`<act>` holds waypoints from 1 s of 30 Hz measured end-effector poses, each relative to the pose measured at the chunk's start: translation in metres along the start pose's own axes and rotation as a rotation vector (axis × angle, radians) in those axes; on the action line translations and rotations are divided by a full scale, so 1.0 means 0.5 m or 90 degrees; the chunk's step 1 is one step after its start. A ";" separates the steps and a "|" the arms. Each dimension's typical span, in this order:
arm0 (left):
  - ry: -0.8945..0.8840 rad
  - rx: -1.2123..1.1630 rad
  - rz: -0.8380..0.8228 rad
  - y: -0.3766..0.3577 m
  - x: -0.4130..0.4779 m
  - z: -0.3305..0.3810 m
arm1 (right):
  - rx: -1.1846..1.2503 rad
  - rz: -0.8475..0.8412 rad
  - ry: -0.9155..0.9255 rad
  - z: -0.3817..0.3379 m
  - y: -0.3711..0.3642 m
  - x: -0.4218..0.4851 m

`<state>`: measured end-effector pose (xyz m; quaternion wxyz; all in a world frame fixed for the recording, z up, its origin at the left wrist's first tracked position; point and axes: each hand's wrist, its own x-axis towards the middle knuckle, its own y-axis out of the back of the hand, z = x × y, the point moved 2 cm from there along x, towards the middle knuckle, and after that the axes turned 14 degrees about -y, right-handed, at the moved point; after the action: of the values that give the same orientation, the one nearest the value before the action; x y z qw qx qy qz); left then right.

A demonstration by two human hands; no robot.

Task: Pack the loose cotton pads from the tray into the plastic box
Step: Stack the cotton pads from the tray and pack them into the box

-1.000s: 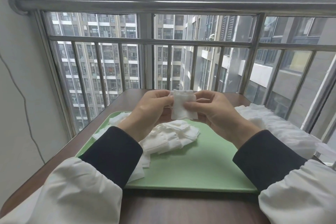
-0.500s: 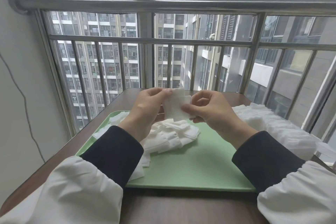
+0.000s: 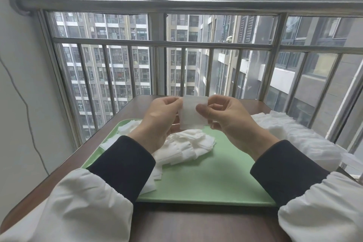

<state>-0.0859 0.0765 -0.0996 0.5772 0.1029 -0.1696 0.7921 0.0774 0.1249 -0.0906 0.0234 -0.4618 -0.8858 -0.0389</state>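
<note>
Dark sleeves [image 3: 121, 165] under gathered white oversleeves [image 3: 86, 208]

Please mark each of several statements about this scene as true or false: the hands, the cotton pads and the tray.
1. Both hands hold one cotton pad above the tray. True: the left hand pinches its left edge, the right hand its right side.
2. The tray is blue. False: it is green.
3. A pile of loose cotton pads lies on the tray. True.
4. The held pad is round. False: it looks square.
5. The tray stands on a wooden table beside a barred window. True.
6. The right hand rests flat on the tray. False: it is raised and grips the pad.
</note>
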 end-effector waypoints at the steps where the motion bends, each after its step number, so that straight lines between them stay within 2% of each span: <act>1: -0.001 0.001 -0.013 -0.003 -0.001 0.000 | -0.008 0.016 -0.005 0.002 0.000 0.000; 10: -0.002 -0.004 -0.078 -0.010 -0.005 0.011 | -0.043 0.097 -0.027 0.009 0.005 0.003; 13: -0.045 0.027 -0.149 -0.011 -0.017 0.033 | -0.083 0.135 0.026 0.008 0.002 0.001; 16: -0.071 0.101 -0.142 0.003 -0.022 0.062 | -0.209 0.185 0.091 0.002 -0.007 -0.001; 19: -0.076 0.133 -0.103 0.045 -0.038 0.100 | -0.325 0.132 0.114 -0.009 -0.029 -0.010; 25: -0.064 0.164 0.028 0.181 -0.101 0.118 | -0.604 -0.119 0.105 0.003 -0.118 -0.043; 30: -0.024 0.154 0.112 0.253 -0.151 0.069 | -0.717 -0.142 0.120 0.027 -0.199 -0.048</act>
<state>-0.1837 -0.0382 -0.1140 0.4855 0.1713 -0.0920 0.8524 0.0094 0.0500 -0.1105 -0.1515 -0.3013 -0.7661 -0.5472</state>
